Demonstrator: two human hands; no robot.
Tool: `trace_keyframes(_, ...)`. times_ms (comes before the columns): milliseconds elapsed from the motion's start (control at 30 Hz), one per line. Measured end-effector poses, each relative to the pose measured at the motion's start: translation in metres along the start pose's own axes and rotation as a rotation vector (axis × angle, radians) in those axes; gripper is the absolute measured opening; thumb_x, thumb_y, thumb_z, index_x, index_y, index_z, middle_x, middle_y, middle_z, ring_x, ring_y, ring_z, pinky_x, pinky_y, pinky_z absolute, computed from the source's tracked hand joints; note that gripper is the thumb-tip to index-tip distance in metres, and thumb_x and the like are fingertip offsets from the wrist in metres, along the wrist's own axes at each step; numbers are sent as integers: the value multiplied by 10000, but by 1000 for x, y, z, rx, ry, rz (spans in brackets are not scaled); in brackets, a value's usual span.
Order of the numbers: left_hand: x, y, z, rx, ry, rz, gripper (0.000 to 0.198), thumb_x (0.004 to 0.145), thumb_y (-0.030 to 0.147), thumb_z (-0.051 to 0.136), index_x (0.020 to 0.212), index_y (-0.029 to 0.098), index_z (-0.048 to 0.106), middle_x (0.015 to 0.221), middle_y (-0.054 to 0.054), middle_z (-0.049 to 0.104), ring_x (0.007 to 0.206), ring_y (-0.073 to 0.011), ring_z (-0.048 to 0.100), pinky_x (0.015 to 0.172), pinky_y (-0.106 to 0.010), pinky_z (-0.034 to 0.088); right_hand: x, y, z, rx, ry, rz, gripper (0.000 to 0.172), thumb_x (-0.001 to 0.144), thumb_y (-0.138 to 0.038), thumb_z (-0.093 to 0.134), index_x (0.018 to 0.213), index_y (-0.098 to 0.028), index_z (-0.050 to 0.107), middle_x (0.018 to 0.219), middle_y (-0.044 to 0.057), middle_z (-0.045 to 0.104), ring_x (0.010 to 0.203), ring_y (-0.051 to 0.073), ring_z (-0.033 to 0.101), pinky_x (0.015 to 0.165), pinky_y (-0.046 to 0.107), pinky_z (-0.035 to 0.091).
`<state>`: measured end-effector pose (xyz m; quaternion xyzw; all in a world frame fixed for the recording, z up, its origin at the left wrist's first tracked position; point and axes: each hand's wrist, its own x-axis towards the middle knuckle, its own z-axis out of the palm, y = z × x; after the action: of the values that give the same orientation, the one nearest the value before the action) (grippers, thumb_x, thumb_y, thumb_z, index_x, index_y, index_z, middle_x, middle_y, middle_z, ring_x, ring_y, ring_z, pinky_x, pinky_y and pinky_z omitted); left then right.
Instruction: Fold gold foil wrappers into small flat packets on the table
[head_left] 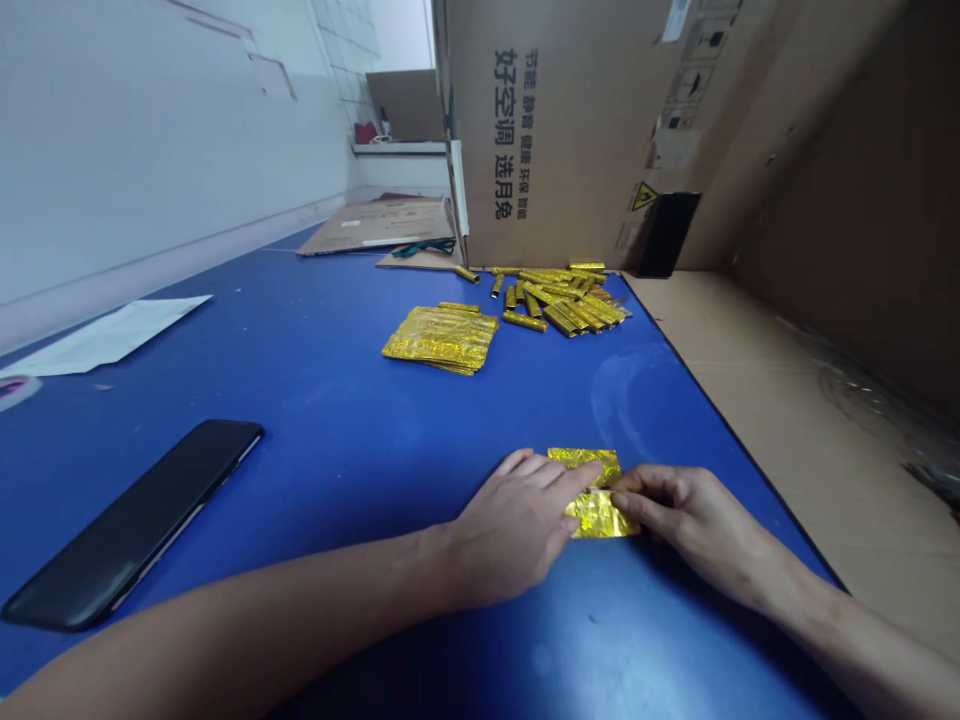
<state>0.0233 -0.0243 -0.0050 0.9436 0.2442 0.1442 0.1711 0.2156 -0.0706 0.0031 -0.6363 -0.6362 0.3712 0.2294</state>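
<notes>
A shiny gold foil sheet (596,505) lies on the blue table (337,430) near its front edge. My left hand (517,520) lies flat with its fingers stretched out, pressing on the sheet's left part. My right hand (690,525) pinches the sheet's right edge with thumb and fingertips. Farther back lies a stack of flat gold foil sheets (442,338). Behind it, a heap of rolled gold foil pieces (562,298) rests against a large cardboard box (570,120).
A black phone (135,520) lies face down at the left. White paper (109,335) lies at the far left. Flat cardboard (787,420) covers the table's right side, with more cardboard (382,222) at the back.
</notes>
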Motion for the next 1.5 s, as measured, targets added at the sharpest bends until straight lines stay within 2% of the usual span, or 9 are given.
trace_keyframes(133, -1, 0, 0, 97, -34, 72, 365, 838, 190, 391, 1200, 231, 405, 1024, -36, 526, 942, -199, 451, 885, -387, 299, 0, -1, 0, -65, 15, 24, 214, 781, -318, 431, 689, -185, 572, 544, -38, 454, 490, 96, 388, 449, 206, 323)
trace_keyframes(267, -2, 0, 0, 170, -28, 126, 308, 846, 244, 406, 1150, 236, 454, 1044, -57, 509, 981, -207, 441, 899, -397, 284, 2, -4, 2, -132, 28, 51, 205, 771, -310, 424, 682, -191, 566, 542, -33, 481, 478, 100, 409, 435, 204, 333)
trace_keyframes(1000, -4, 0, 2, 256, -43, 176, 347, 819, 315, 474, 1149, 213, 444, 1077, -86, 503, 1041, -226, 425, 911, -416, 284, 3, -10, 2, -199, 83, 20, 174, 741, -215, 408, 644, -192, 551, 528, -29, 523, 410, 91, 457, 388, 199, 358)
trace_keyframes(1267, -4, 1, 2, 287, -36, 194, 398, 810, 408, 475, 1138, 184, 449, 1064, -105, 510, 1063, -244, 417, 909, -425, 289, 3, -7, 6, -231, 131, -4, 132, 754, -230, 417, 675, -203, 518, 530, -29, 556, 415, 104, 487, 410, 216, 369)
trace_keyframes(1367, -4, 1, 1, 290, -44, 191, 399, 807, 408, 479, 1136, 183, 450, 1058, -105, 509, 1056, -245, 418, 905, -424, 293, 1, -3, 11, -319, 192, -57, 91, 758, -226, 422, 692, -217, 484, 555, -27, 580, 484, 126, 534, 465, 232, 397)
trace_keyframes(1500, -4, 2, 1, 294, -51, 186, 402, 806, 413, 479, 1141, 192, 448, 1057, -102, 505, 1031, -244, 430, 900, -423, 293, -5, 3, 12, -574, 306, -110, 80, 775, -260, 438, 733, -223, 496, 623, -16, 601, 509, 143, 560, 429, 244, 389)
